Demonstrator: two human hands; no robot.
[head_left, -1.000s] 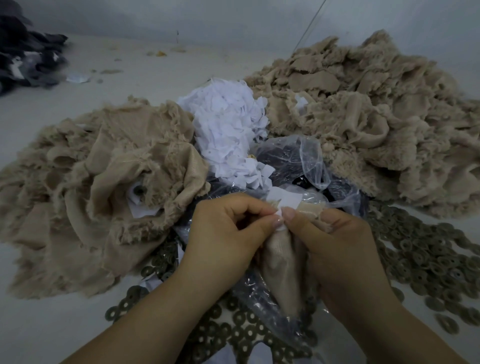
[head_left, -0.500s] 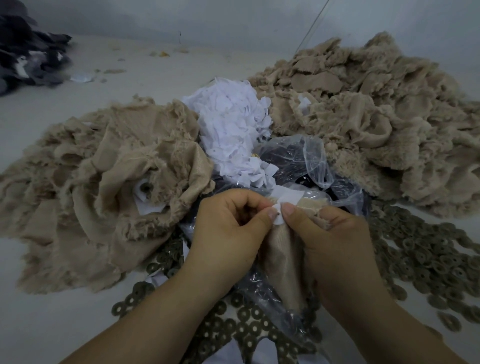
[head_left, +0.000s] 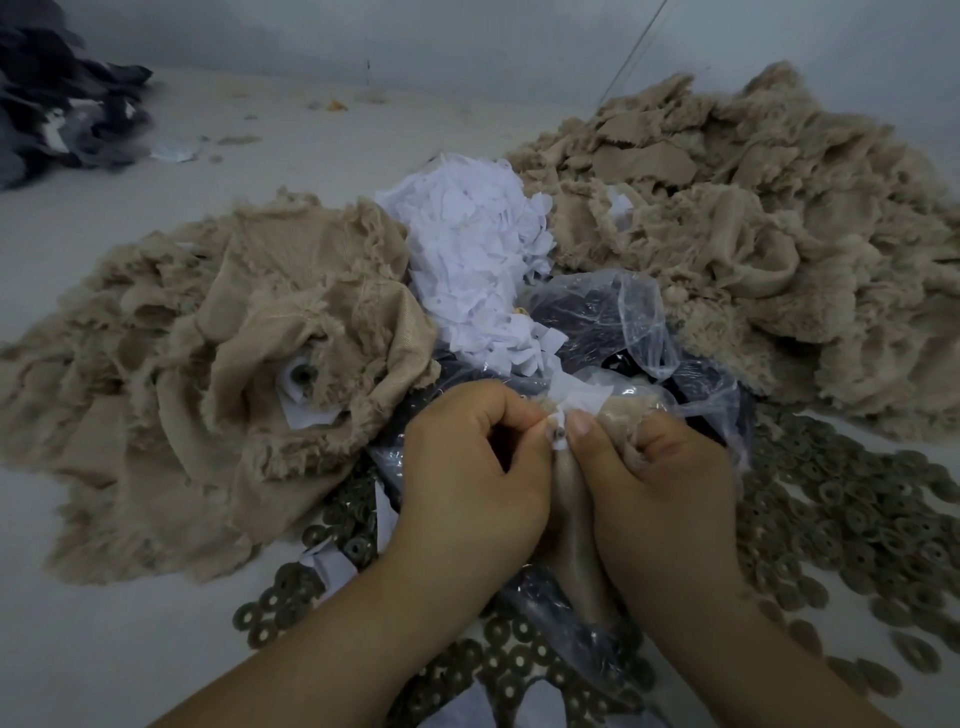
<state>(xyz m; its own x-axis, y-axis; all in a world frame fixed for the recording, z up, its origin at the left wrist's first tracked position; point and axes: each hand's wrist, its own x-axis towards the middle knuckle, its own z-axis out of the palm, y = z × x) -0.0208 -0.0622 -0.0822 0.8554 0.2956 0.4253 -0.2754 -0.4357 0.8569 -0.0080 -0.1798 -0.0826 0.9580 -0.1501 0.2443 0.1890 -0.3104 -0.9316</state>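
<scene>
My left hand (head_left: 470, 478) and my right hand (head_left: 660, 483) meet at centre, fingers curled. Between them hangs a beige fabric piece (head_left: 571, 499) topped by a small white paper patch (head_left: 574, 402). Both thumbs pinch the patch and cloth where a small dark stud (head_left: 560, 433) shows between the fingertips. The cloth's lower part drapes down between my wrists over a clear plastic bag (head_left: 623, 317) of dark pieces.
A beige fabric heap (head_left: 218, 395) lies left, a larger one (head_left: 753, 249) right. White paper patches (head_left: 472, 249) pile behind the bag. Several round khaki washers (head_left: 857, 519) cover the table at right and below my arms. Dark cloth (head_left: 57, 114) sits far left.
My thumbs have closed tighter together on the white patch, which is now more crumpled, and a small dark stud shows between them. The hands stay in place.
</scene>
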